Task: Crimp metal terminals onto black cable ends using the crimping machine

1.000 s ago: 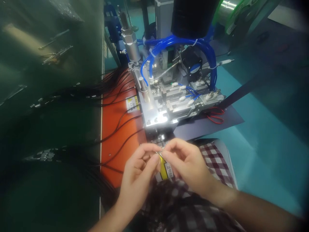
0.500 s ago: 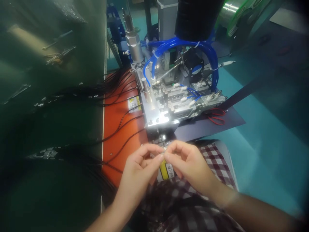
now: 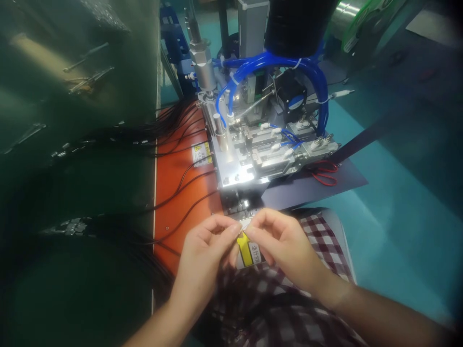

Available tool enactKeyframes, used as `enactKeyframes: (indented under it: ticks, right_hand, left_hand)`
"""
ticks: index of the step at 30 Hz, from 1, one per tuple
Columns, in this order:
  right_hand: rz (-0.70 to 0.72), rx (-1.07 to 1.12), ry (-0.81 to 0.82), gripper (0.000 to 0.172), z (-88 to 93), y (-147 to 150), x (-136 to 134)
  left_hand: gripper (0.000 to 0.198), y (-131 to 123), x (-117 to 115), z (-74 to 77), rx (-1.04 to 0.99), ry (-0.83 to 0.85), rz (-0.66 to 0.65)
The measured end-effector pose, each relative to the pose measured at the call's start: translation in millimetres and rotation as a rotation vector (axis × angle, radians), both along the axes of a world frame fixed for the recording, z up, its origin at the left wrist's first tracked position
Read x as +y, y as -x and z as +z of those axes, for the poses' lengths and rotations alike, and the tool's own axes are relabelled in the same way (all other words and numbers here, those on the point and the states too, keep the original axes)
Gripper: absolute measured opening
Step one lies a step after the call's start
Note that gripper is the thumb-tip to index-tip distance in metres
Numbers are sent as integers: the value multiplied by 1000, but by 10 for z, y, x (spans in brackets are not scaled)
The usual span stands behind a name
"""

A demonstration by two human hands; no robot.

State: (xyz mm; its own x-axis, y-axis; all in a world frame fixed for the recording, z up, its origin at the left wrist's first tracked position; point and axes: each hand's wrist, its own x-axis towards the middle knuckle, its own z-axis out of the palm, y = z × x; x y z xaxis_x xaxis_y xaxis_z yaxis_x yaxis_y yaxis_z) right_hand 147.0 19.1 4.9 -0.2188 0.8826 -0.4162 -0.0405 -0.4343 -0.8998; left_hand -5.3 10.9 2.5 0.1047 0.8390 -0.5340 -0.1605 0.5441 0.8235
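Grip, two-handed: left hand [image 3: 203, 248] and right hand [image 3: 287, 246], thumbs to forefingers, pinching one tiny part [image 3: 243, 231] (too small to identify), lower centre, probably for fine control, over yellow-arrow label [image 3: 246, 252].

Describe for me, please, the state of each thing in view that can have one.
Left hand: pinched shut; anything held is too small to tell
Right hand: pinched shut; same uncertainty
Yellow arrow label: partly hidden by the hands
Blue tubes: bundled, arched above the machine
Black cables: spread across the orange panel
Green-rimmed spool: wound with silvery wire
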Motion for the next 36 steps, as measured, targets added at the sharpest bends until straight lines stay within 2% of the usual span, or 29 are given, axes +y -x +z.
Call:
enactKeyframes:
  ticks: [5, 9, 12, 17, 21, 26, 30, 36]
  right_hand:
    - [28, 41, 36, 19, -12, 4, 22]
    - [27, 30, 36, 17, -9, -10, 31]
    - [10, 5, 15, 16, -5, -18, 19]
    - [-3, -17, -7, 18, -14, -19, -17]
    - [-6, -9, -23, 19, -41, -11, -36]
    - [23, -25, -18, 18, -62, -22, -20]
    - [54, -95, -81, 13, -52, -82, 30]
    - [65, -121, -107, 17, -7, -123, 91]
  left_hand:
    - [24, -15, 4, 5, -57, -5, 30]
    - [24, -11, 23, 24, -76, 15, -18]
    - [20, 21, 33, 21, -42, -4, -76]
    - [28, 62, 25, -4, 99, -17, -119]
    - [26, 51, 4, -31, 153, -2, -77]
    - [27, 32, -15, -27, 115, 25, -23]
    - [27, 10, 5, -11, 100, 40, -5]
    - [26, 0, 15, -14, 113, 2, -4]
